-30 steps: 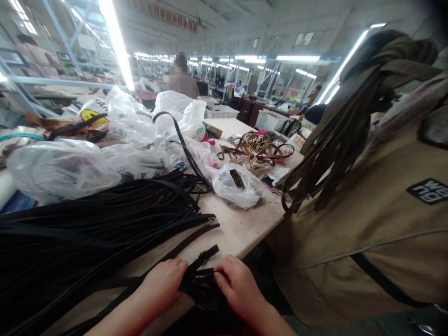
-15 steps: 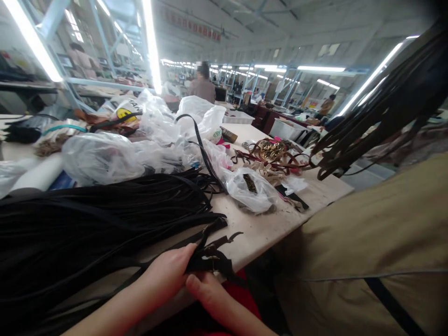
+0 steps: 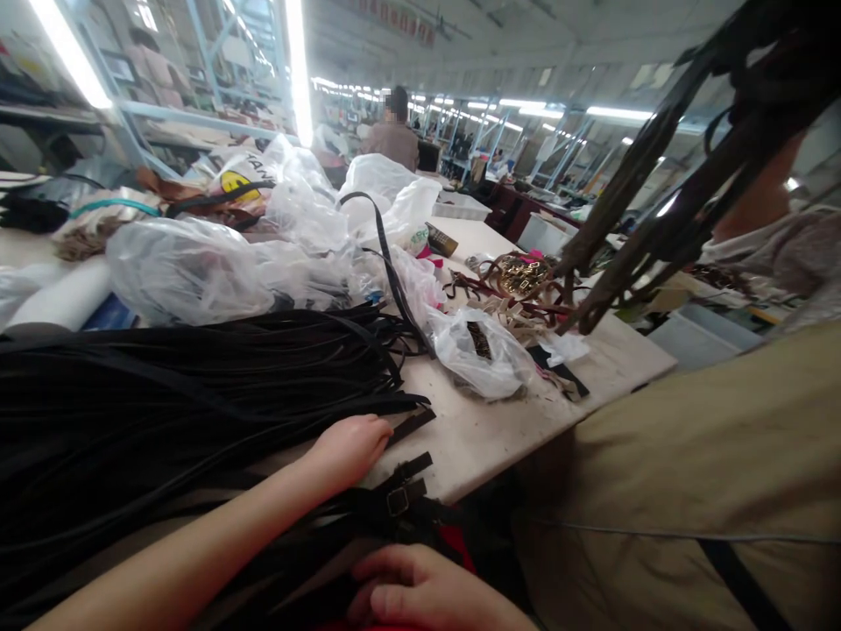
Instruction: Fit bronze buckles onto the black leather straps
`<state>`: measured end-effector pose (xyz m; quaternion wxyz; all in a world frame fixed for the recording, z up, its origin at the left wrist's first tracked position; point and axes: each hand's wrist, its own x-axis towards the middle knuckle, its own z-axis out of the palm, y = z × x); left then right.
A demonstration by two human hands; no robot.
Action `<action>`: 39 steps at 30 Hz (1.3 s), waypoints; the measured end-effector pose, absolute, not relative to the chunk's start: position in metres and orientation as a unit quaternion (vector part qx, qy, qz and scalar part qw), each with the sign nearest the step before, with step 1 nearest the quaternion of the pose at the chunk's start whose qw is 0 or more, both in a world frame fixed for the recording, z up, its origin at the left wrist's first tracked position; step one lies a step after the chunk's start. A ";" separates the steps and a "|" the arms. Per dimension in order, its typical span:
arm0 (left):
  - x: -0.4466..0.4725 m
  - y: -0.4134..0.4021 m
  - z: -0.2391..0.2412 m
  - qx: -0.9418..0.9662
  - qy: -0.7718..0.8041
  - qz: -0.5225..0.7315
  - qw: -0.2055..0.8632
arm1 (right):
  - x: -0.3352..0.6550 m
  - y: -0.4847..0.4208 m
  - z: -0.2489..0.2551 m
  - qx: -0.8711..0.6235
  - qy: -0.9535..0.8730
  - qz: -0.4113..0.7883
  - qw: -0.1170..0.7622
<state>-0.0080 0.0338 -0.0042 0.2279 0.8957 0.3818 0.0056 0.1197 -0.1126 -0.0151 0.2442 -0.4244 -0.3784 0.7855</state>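
My left hand [image 3: 348, 445] lies on the white table [image 3: 486, 429] with its fingers curled under, against the ends of a big pile of black straps [image 3: 184, 394]. What the fingers hold is hidden. Just in front of it, a black strap with a metal buckle [image 3: 398, 498] hangs over the table's near edge. My right hand [image 3: 420, 594] is low at the bottom edge, below the table, with fingers curled together beside dark straps; nothing shows clearly inside it.
A person in a tan jacket [image 3: 689, 491] stands close on the right and holds up a bundle of brown straps [image 3: 663, 202]. Clear plastic bags [image 3: 184, 272], a bag of buckles [image 3: 483, 350] and brown belt pieces [image 3: 519, 280] cover the table. Another person [image 3: 394, 136] stands far back.
My hands have come apart. The left moved up onto the table by the strap pile and the right dropped toward my lap. The buckled strap now lies at the table edge.
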 end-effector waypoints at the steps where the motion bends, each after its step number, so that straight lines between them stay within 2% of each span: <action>1: 0.004 0.038 -0.010 0.903 0.382 -0.002 0.199 | 0.129 -0.109 -0.003 -0.420 -0.380 0.785 0.250; 4: 0.031 0.043 -0.025 0.914 0.380 -0.029 0.143 | 0.168 -0.083 0.021 -0.460 -0.414 0.705 0.346; 9: 0.034 0.045 -0.036 0.905 0.404 0.001 0.136 | 0.260 -0.008 0.017 -0.646 -0.463 0.310 0.521; 11: 0.030 0.047 -0.034 0.898 0.413 0.003 0.155 | 0.289 0.020 0.009 -0.686 -0.491 0.186 0.504; 13: 0.029 0.049 -0.030 0.889 0.414 0.018 0.195 | 0.307 0.044 0.001 -0.726 -0.537 0.116 0.415; 15: 0.030 0.051 -0.025 0.864 0.428 0.044 0.262 | 0.316 0.064 -0.007 -0.747 -0.559 0.100 0.345; 20: 0.034 0.053 -0.031 0.731 0.455 0.069 0.503 | 0.328 0.103 -0.025 -0.782 -0.558 0.120 0.248; 25: 0.038 0.051 -0.038 0.692 0.437 0.103 0.565 | 0.326 0.123 -0.038 -0.819 -0.529 0.115 0.190; 31: 0.037 0.047 -0.022 0.655 0.432 0.129 0.607 | 0.319 0.112 -0.034 -0.817 -0.521 0.092 0.230; 37: 0.035 0.043 -0.002 0.665 0.399 0.161 0.611 | 0.308 0.069 -0.007 -0.773 -0.531 0.089 0.336; 39: 0.035 0.043 0.003 0.663 0.403 0.173 0.607 | 0.292 0.047 0.002 -0.745 -0.534 0.132 0.378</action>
